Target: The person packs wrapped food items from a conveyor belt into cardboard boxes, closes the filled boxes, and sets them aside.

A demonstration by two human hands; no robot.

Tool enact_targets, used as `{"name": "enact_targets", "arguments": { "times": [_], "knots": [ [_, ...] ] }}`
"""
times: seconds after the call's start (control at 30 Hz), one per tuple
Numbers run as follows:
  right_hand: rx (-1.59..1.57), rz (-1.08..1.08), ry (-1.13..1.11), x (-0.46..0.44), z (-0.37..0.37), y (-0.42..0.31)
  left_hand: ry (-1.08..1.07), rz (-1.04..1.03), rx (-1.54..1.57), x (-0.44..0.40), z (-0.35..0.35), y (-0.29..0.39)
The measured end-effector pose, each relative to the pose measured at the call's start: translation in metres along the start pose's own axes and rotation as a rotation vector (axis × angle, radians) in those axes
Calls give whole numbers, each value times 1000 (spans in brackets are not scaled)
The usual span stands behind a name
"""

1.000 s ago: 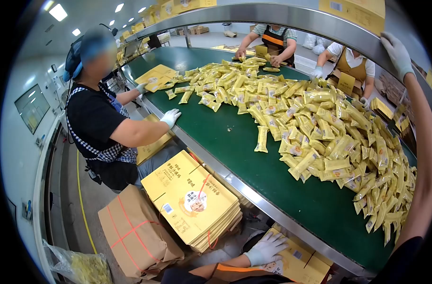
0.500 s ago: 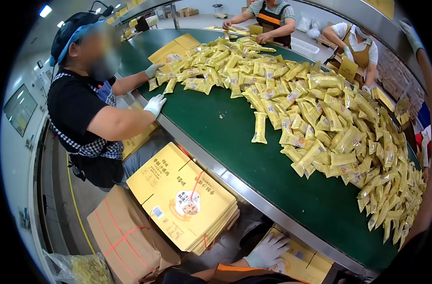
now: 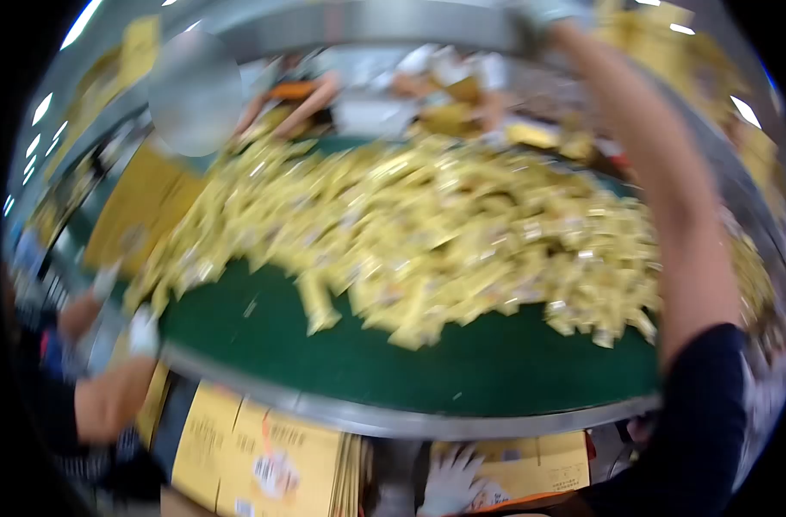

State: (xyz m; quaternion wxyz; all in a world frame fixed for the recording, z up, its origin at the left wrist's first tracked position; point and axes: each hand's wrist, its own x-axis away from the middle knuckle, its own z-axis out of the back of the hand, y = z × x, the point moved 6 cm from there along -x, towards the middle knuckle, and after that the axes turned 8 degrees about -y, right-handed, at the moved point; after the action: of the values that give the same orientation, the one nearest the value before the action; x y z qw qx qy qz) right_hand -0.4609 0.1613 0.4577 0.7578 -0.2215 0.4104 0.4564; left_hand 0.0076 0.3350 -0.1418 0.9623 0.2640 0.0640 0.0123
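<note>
My left hand (image 3: pixel 451 482), in a white glove, lies with fingers spread on flat yellow printed cartons (image 3: pixel 548 461) below the belt edge. My right arm reaches up, and my gloved right hand (image 3: pixel 543 13) is at the overhead metal rail (image 3: pixel 367 26); it is blurred, and its fingers cannot be made out. Between my arms and the far side, a big heap of yellow wrapped packets (image 3: pixel 444 233) covers much of the green belt (image 3: pixel 393 379). Neither hand touches the packets.
At the left a co-worker's gloved hands (image 3: pixel 143 332) are near the belt edge and a large yellow carton (image 3: pixel 139 211). Two people (image 3: pixel 302 90) (image 3: pixel 453 86) stand across the belt. A carton stack (image 3: pixel 255 457) is at the lower left. Boxes (image 3: pixel 660 52) sit above the rail.
The view has swung right and blurred. My right hand, at the right edge before, now shows at the top. My left hand stays on the cartons. The left co-worker has shifted toward the left edge.
</note>
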Motion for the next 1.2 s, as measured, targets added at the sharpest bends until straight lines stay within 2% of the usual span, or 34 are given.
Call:
{"name": "enact_targets", "arguments": {
  "times": [0.07,0.1,0.13,0.2,0.23,0.27,0.4,0.5,0.6,0.7,0.73,0.77,0.83,0.97,1.07,1.17,1.2],
  "knots": [
    [2,-4,157,20,10,-13,-169,17,8,-9,-19,-1],
    [-21,-86,164,27,7,-5,-275,67,41,-7,-21,2],
    [-110,-191,206,38,12,9,-271,51,-12,-8,-32,0],
    [11,-303,149,47,21,36,-267,43,-111,-9,-57,-2],
    [-113,-335,174,55,52,15,-241,15,-133,0,-60,-3],
    [-261,-382,170,59,50,11,-239,17,-147,1,-61,-7],
    [-228,-140,87,51,49,-48,-166,8,-212,0,-69,-3],
    [-126,-127,30,30,28,-100,-160,5,-172,3,-66,0],
    [-31,-268,-160,7,-5,-139,-155,0,-118,3,-62,1],
    [-13,-474,-215,-16,-30,-139,-147,-14,-67,4,-58,4],
    [-156,-179,-89,-35,-54,-124,-141,-12,-50,5,-59,2],
    [-118,-149,-55,-35,-52,-127,-134,-13,-31,5,-57,1],
    [-25,-82,-137,-36,-48,-139,-130,-14,-6,5,-56,1],
    [-46,21,-60,-20,-36,-139,-115,-16,40,3,-54,0],
    [359,-222,-360,-52,-54,-103,-105,-14,48,1,-52,-2],
    [448,-228,-107,-8,0,-141,-89,-13,51,3,-57,-2],
    [390,-88,41,-8,6,-157,-81,-9,57,3,-56,-2]
  ]
}}
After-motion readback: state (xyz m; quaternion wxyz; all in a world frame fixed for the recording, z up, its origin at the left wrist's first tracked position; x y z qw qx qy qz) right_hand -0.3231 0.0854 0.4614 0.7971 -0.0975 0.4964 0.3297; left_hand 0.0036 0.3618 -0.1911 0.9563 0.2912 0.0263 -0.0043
